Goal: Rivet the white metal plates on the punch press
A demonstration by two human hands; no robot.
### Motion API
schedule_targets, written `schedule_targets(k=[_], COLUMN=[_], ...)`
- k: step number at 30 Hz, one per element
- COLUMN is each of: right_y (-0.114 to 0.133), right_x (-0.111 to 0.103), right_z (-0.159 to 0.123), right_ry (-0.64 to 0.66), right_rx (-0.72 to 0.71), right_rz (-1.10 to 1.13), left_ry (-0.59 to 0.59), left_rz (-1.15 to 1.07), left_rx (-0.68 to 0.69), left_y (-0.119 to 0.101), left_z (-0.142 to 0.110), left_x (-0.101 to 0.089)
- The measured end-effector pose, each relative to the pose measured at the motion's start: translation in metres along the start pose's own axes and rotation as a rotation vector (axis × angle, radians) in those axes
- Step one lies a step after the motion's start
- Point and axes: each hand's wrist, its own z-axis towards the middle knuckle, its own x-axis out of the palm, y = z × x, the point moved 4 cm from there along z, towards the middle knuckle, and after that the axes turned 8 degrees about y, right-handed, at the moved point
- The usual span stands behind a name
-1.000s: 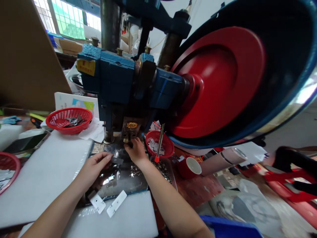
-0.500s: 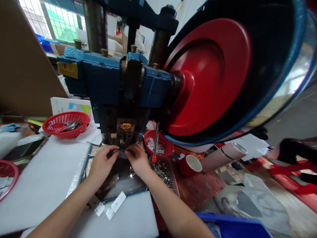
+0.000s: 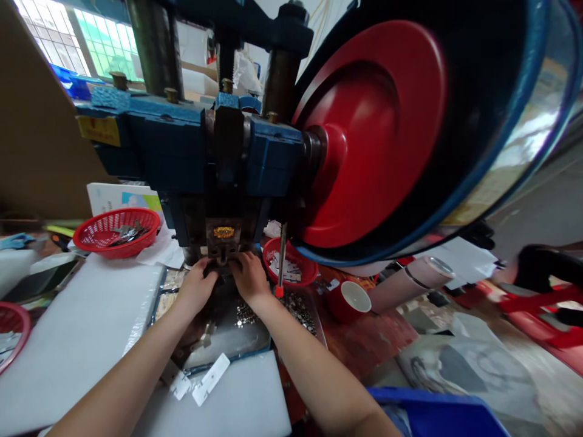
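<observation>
Both hands reach in under the blue press (image 3: 182, 142), at its die (image 3: 223, 252). My left hand (image 3: 198, 285) is closed, thumb and fingers pinched at the left side of the die on a small flat metal plate, now mostly hidden in shadow. My right hand (image 3: 250, 278) has its fingers curled over the plate's other end, close by the right side of the die. Below the hands, small round metal pieces (image 3: 245, 314) lie on the dark press bed (image 3: 228, 340). Two pale flat metal plates (image 3: 211, 379) rest on the white foam in front.
A red basket of metal parts (image 3: 116, 232) stands left, another red basket (image 3: 291, 267) behind the right hand. A rod with a red tip (image 3: 281, 261) stands by the tray of small parts (image 3: 298, 312). Right are a red cup (image 3: 350, 301), a pink flask (image 3: 410, 284) and the large red wheel (image 3: 368, 133).
Both hands have moved forward, closer to the die, and the metal plate between them has gone into shadow there. The view has shifted slightly.
</observation>
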Motion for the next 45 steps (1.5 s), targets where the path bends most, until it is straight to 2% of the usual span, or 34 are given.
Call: schedule_targets(k=[4, 8, 11, 14, 15, 17, 19, 21, 26, 29, 33, 36, 45], right_y=[0.003, 0.005, 0.0, -0.014, -0.02, -0.031, -0.04, -0.044, -0.039, -0.032, -0.026, -0.025, -0.032], right_x=[0.001, 0.003, 0.002, -0.004, -0.006, -0.009, -0.011, -0.012, -0.011, -0.007, -0.004, -0.004, -0.001], right_z=[0.003, 0.004, 0.003, -0.006, -0.011, -0.021, -0.03, -0.036, -0.045, -0.054, -0.065, -0.067, -0.066], right_ry=[0.039, 0.045, -0.012, -0.118, -0.141, -0.152, -0.127, -0.092, 0.004, 0.069, 0.083, 0.077, 0.048], right_rx=[-0.028, -0.036, -0.024, -0.002, -0.004, -0.016, -0.02, -0.025, -0.074, -0.125, -0.177, -0.173, -0.141], right_rz=[0.007, 0.025, 0.078, 0.148, 0.172, 0.212, 0.234, 0.221, 0.016, -0.167, -0.352, -0.384, -0.285], left_ry=[0.065, 0.081, 0.035, -0.021, 0.008, 0.206, 0.366, 0.409, 0.4, 0.385, 0.431, 0.382, 0.187], left_rz=[-0.026, -0.012, 0.017, 0.078, 0.129, 0.23, 0.338, 0.436, 0.511, 0.457, 0.363, 0.296, 0.193], left_rx=[0.01, 0.024, 0.038, 0.014, -0.005, -0.021, 0.039, 0.109, 0.17, 0.179, 0.164, 0.185, 0.193], left_y=[0.0, 0.0, -0.003, -0.002, 0.0, 0.005, 0.008, 0.011, 0.014, 0.01, 0.005, 0.004, 0.013], left_z=[0.005, 0.009, 0.004, -0.017, -0.027, -0.047, -0.065, -0.076, -0.08, -0.081, -0.085, -0.086, -0.076], left_x=[0.002, 0.0, -0.013, -0.032, -0.036, -0.033, -0.024, -0.014, 0.0, 0.001, 0.005, 0.003, -0.012])
